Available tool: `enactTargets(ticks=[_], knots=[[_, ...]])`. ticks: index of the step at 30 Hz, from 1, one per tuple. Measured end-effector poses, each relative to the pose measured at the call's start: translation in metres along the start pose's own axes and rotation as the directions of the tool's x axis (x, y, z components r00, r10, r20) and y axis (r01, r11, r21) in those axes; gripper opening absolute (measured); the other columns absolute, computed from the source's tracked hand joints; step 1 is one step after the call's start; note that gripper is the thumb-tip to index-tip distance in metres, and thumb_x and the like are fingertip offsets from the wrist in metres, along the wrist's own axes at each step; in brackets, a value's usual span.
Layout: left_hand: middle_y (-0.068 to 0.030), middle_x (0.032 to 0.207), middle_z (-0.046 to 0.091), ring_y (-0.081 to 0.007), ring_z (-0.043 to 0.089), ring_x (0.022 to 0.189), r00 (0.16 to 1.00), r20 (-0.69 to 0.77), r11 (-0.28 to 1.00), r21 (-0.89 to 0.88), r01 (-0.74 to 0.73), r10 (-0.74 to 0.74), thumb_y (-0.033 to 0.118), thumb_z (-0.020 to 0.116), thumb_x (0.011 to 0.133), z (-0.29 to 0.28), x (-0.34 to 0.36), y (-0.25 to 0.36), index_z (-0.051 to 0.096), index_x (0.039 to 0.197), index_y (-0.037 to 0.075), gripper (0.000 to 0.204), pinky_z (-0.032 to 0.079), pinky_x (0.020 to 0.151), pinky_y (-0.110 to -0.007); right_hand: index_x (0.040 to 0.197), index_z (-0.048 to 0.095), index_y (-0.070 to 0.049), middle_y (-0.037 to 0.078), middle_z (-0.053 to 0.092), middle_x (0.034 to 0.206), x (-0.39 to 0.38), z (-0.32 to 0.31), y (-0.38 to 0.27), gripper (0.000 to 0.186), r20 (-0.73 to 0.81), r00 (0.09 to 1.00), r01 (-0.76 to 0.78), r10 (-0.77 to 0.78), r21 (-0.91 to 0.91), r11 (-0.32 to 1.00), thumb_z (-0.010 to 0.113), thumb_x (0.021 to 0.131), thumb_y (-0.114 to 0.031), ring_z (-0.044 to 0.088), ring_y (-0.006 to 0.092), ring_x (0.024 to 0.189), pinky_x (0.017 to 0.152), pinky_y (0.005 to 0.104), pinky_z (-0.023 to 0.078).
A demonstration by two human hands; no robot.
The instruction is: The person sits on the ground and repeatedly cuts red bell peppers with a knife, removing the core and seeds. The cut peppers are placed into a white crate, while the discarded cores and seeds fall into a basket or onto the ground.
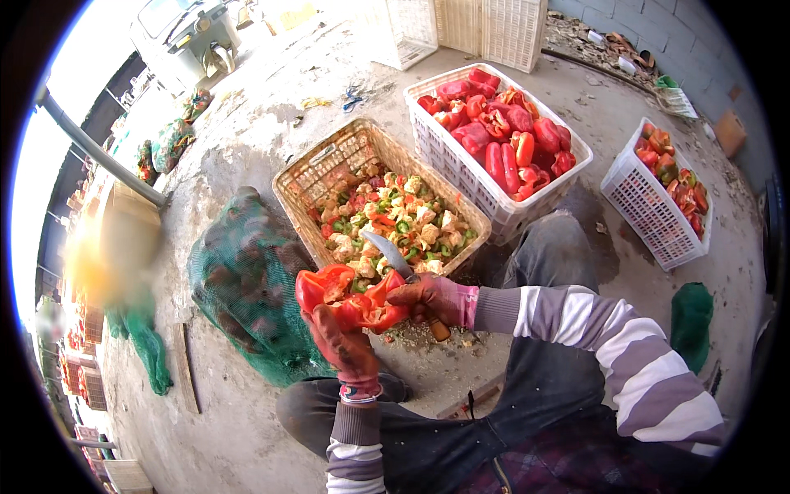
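A red bell pepper (352,306), split open into spread pieces, rests in the fingers of my left hand (341,350), which wears a red glove. My right hand (440,300), gloved too, is closed round the wooden handle of a curved knife (385,249) and touches the pepper's right side. The blade points up and left, over the near edge of a tan crate (304,177) holding pepper cores, seeds and green stem bits. Farther right, a white crate (502,193) is heaped with cored red peppers (510,136).
A green mesh sack (247,288) of dark contents lies left of the tan crate. Another white crate (650,214) with peppers stands at the right, near a dark green bundle (691,325). Stacked pale crates (485,33) and a vehicle (185,41) are at the back.
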State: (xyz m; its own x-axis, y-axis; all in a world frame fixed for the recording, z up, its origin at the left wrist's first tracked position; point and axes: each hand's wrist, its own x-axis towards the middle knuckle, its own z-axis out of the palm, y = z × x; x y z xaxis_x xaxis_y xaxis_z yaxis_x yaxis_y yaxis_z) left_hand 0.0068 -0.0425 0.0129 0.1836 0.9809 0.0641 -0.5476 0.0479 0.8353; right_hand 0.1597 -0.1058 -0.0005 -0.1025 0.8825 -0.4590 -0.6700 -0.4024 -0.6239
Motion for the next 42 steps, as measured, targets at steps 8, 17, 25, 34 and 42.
enactTargets(ticks=[8, 17, 25, 34, 42], knots=[[-0.0112, 0.096, 0.064, -0.0266, 0.063, 0.080, 0.959, 0.016, 0.949, -0.144, 0.282, -0.283, 0.047, 0.049, 0.090, -0.004, 0.023, 0.020, 0.054, 0.109, 0.010, 0.042, 0.053, 0.071, -0.039, 0.075, 0.061, -0.010, -0.007, 0.042, 0.053, -0.005, -0.052, -0.022, 0.015, -0.162, 0.986, -0.027, 0.027, -0.001, 1.000, 0.067, 0.083, -0.022, 0.039, 0.0050, 0.045, 0.044, 0.0223, 0.035], [-0.0131, 0.096, 0.063, -0.0273, 0.061, 0.081, 0.909, -0.018, 0.897, -0.171, 0.408, -0.417, 0.043, 0.052, 0.091, -0.007, 0.024, 0.014, 0.056, 0.105, 0.009, 0.037, 0.053, 0.065, -0.036, 0.072, 0.065, -0.001, 0.001, 0.052, 0.055, -0.052, -0.094, -0.067, 0.024, -0.489, 0.801, 0.286, -0.346, -0.196, 0.938, 0.074, 0.078, -0.023, 0.049, 0.0111, 0.046, 0.045, 0.0249, 0.041], [-0.0131, 0.094, 0.062, -0.0271, 0.060, 0.079, 0.878, 0.097, 0.870, -0.119, 0.478, -0.469, 0.045, 0.053, 0.089, 0.002, 0.021, 0.011, 0.055, 0.104, 0.007, 0.041, 0.052, 0.064, -0.037, 0.089, 0.067, -0.009, 0.010, 0.068, 0.074, -0.048, -0.145, -0.263, 0.028, -0.592, 0.181, 0.050, -0.785, -0.792, 0.609, 0.072, 0.071, -0.030, 0.066, 0.0244, 0.071, 0.067, 0.0351, 0.053], [-0.0164, 0.096, 0.065, -0.0276, 0.065, 0.079, 0.843, 0.067, 0.839, -0.082, 0.538, -0.534, 0.041, 0.049, 0.093, 0.026, 0.022, -0.001, 0.052, 0.113, 0.004, 0.043, 0.055, 0.057, -0.036, 0.103, 0.066, -0.013, 0.012, 0.068, 0.089, 0.003, -0.238, -0.285, 0.040, -0.414, 0.198, -0.112, -0.888, -0.910, 0.400, 0.067, 0.071, -0.035, 0.064, 0.0296, 0.087, 0.079, 0.0372, 0.050], [-0.0151, 0.097, 0.062, -0.0288, 0.062, 0.085, 0.734, 0.092, 0.726, -0.113, 0.679, -0.673, 0.041, 0.055, 0.088, 0.045, 0.015, -0.028, 0.053, 0.107, 0.009, 0.038, 0.053, 0.060, -0.038, 0.088, 0.064, 0.000, 0.006, 0.064, 0.073, -0.104, -0.139, -0.177, 0.025, -0.354, 0.617, 0.480, -0.703, -0.538, 0.693, 0.064, 0.085, -0.026, 0.050, 0.0082, 0.047, 0.044, 0.0216, 0.041]])
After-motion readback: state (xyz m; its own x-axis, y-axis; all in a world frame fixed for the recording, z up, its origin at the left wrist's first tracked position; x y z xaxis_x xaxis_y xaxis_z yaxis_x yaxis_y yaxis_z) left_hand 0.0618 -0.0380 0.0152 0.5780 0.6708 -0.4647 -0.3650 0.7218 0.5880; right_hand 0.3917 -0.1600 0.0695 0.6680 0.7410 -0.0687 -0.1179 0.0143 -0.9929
